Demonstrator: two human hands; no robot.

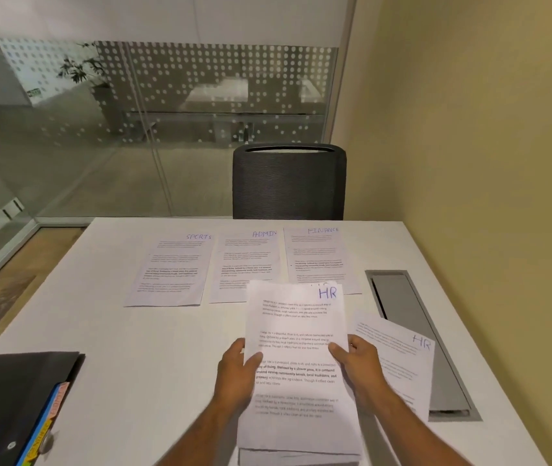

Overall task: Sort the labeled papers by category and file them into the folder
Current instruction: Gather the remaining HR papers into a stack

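I hold a stack of printed papers (pixel 296 334) above the white table, its top sheet marked HR in blue. My left hand (pixel 237 368) grips the stack's left edge with the thumb on top. My right hand (pixel 355 361) grips the right edge the same way. Three sheets lie flat in a row further back: SPORTS (pixel 173 267), ADMIN (pixel 246 260) and FINANCE (pixel 321 253). Another HR sheet (pixel 402 358) lies to the right of the stack. A black expanding folder (pixel 8 398) with coloured tabs lies at the near left.
A grey cable tray (pixel 415 331) is sunk into the table (pixel 133 348) at the right. A black mesh chair (pixel 289 183) stands behind the far edge. Glass partition on the left, a beige wall on the right.
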